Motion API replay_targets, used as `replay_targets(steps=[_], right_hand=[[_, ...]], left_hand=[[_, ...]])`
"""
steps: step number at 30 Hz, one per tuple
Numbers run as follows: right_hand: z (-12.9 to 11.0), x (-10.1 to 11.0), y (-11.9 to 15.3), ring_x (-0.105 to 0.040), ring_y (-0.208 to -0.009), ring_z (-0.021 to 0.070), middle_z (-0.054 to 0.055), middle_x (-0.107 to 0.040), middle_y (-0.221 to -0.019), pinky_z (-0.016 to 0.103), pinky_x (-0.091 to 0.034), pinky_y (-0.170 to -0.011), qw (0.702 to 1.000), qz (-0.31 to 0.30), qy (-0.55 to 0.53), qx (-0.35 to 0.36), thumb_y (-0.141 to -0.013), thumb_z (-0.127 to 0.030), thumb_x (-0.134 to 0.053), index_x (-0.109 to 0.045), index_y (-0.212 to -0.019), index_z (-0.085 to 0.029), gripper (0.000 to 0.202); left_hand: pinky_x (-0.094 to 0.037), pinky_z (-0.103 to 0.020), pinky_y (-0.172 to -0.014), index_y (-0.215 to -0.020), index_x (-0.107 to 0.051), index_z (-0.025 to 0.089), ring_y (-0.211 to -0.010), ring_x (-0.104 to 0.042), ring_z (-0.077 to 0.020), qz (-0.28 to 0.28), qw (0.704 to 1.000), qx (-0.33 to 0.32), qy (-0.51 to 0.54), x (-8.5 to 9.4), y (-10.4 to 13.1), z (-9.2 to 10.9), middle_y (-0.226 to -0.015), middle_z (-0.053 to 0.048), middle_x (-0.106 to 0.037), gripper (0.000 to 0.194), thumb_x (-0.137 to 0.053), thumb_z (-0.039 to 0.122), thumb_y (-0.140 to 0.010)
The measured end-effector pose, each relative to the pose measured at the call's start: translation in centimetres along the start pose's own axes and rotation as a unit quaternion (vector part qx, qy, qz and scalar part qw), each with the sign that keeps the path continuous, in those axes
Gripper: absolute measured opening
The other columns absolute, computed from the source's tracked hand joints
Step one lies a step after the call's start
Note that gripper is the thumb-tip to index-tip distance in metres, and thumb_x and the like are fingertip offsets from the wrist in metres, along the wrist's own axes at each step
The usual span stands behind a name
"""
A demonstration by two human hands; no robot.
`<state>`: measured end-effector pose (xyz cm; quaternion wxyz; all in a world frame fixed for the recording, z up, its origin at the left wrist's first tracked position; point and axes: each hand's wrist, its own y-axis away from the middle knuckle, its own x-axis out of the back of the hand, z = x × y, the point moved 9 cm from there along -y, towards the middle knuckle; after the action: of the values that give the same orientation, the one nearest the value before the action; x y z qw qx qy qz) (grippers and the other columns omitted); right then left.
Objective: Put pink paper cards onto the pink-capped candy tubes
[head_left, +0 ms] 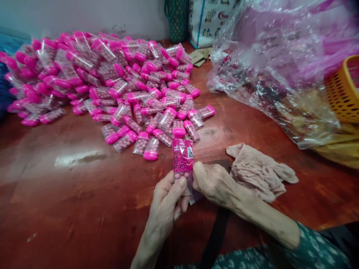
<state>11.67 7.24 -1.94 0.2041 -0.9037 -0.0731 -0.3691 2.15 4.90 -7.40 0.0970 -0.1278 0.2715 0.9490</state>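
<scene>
In front of me, a clear pack of pink candy balls (183,160) with a pink printed wrapper on its upper part is held upright. My left hand (165,200) is closed around its lower part, thumb across the front over the candies. At the pack's right edge, the bent fingers of my right hand (214,183) are pinched together on the clear film. Just beyond my hands lies a big heap of clear, flat candy containers (151,147) with bright pink caps, filled with pink balls.
Right of my hands lies a crumpled beige cloth glove (258,172) on the red-brown table (84,209). A large clear plastic bag (266,71) spreads across the back right, beside a yellow basket (340,93). A printed white bag (209,22) stands against the wall.
</scene>
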Motion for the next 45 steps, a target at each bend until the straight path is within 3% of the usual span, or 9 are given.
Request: replay_targets(steps=[7, 10, 12, 15, 18, 24, 33, 41, 45], right_hand=[[-3.4, -2.7, 1.4, -0.045, -0.047, 0.0125, 0.001, -0.051, -0.056, 0.024, -0.034, -0.044, 0.985, -0.102, 0.030, 0.137, -0.090, -0.011, -0.026, -0.047, -0.069, -0.018, 0.031], [-1.5, -0.8, 0.3, -0.047, -0.050, 0.0103, -0.001, -0.053, -0.060, 0.021, -0.036, -0.046, 0.995, -0.074, -0.060, -0.002, -0.094, -0.018, -0.029, -0.047, -0.073, -0.018, 0.027], [0.4, 0.4, -0.2, -0.052, -0.059, 0.0101, 0.000, -0.057, -0.071, 0.020, -0.040, -0.052, 0.977, -0.037, -0.164, -0.129, -0.094, -0.025, -0.036, -0.050, -0.083, -0.017, 0.020], [1.3, 0.2, -0.6, -0.055, -0.068, 0.0113, 0.000, -0.058, -0.078, 0.021, -0.044, -0.060, 0.917, -0.011, -0.336, -0.213, -0.091, -0.033, -0.042, -0.055, -0.085, -0.017, 0.022], [1.6, -1.2, -0.3, -0.053, -0.061, 0.0103, -0.002, -0.054, -0.069, 0.019, -0.045, -0.052, 0.846, 0.019, -0.456, -0.275, -0.087, -0.039, -0.049, -0.057, -0.074, -0.017, 0.027], [1.5, -3.9, 1.4, -0.041, -0.032, 0.0046, -0.006, -0.049, -0.052, 0.016, -0.036, -0.029, 0.753, 0.101, -0.534, -0.371, -0.080, -0.044, -0.057, -0.055, -0.070, -0.016, 0.030], [1.1, -4.2, 3.9, -0.037, -0.042, 0.0043, -0.006, -0.047, -0.054, 0.014, -0.031, -0.035, 0.771, 0.180, -0.484, -0.373, -0.085, -0.038, -0.053, -0.060, -0.072, -0.015, 0.027], [0.7, -3.4, 2.1, -0.047, -0.039, 0.0061, -0.004, -0.055, -0.060, 0.017, -0.040, -0.037, 0.721, 0.088, -0.599, -0.336, -0.081, -0.040, -0.057, -0.062, -0.087, -0.017, 0.024], [0.9, -3.1, 2.4, -0.053, -0.048, 0.0085, 0.000, -0.060, -0.069, 0.020, -0.047, -0.046, 0.775, 0.118, -0.524, -0.333, -0.087, -0.038, -0.049, -0.063, -0.085, -0.018, 0.025]], left_hand=[[-0.018, -0.013, -0.030, -0.070, -0.051, 0.016, -0.033, -0.024, -0.0030, 0.062, 0.996, -0.037, 0.055, 1.3, -0.1, 1.4, -0.043, 0.008, -0.038, 0.018, -0.055, 0.031, -0.080], [-0.017, -0.014, -0.030, -0.071, -0.050, 0.016, -0.032, -0.021, -0.0028, 0.037, 0.998, -0.021, 0.035, 0.9, -0.2, 1.0, -0.042, 0.008, -0.038, 0.019, -0.052, 0.032, -0.082], [-0.016, -0.014, -0.031, -0.073, -0.050, 0.017, -0.032, -0.021, -0.0025, 0.023, 0.999, -0.021, 0.021, 0.5, -0.2, 0.7, -0.043, 0.008, -0.038, 0.018, -0.051, 0.032, -0.083], [-0.017, -0.015, -0.033, -0.074, -0.050, 0.017, -0.034, -0.023, -0.0022, 0.003, 0.999, -0.029, -0.016, -0.1, 0.0, 0.5, -0.046, 0.007, -0.040, 0.018, -0.050, 0.032, -0.084], [-0.019, -0.016, -0.037, -0.077, -0.050, 0.017, -0.039, -0.027, -0.0031, 0.001, 0.998, -0.027, -0.054, -0.3, 0.3, 0.3, -0.050, 0.005, -0.041, 0.017, -0.050, 0.033, -0.084], [-0.023, -0.017, -0.039, -0.078, -0.053, 0.017, -0.045, -0.033, -0.0060, 0.058, 0.997, -0.035, -0.036, 0.4, 0.7, 0.3, -0.054, 0.004, -0.040, 0.019, -0.054, 0.036, -0.081], [-0.030, -0.018, -0.047, -0.079, -0.054, 0.017, -0.052, -0.036, -0.0075, 0.064, 0.997, -0.036, -0.038, 0.5, 0.9, -0.6, -0.059, 0.004, -0.041, 0.017, -0.055, 0.034, -0.081], [-0.022, -0.017, -0.038, -0.089, -0.055, 0.019, -0.040, -0.027, -0.0048, 0.014, 0.999, -0.036, -0.024, -0.5, 0.4, 0.6, -0.052, 0.006, -0.039, 0.018, -0.051, 0.035, -0.083], [-0.025, -0.016, -0.041, -0.083, -0.055, 0.018, -0.045, -0.033, -0.0048, 0.013, 0.999, -0.036, -0.025, -0.4, 0.6, 0.2, -0.055, 0.005, -0.040, 0.017, -0.051, 0.035, -0.083]])
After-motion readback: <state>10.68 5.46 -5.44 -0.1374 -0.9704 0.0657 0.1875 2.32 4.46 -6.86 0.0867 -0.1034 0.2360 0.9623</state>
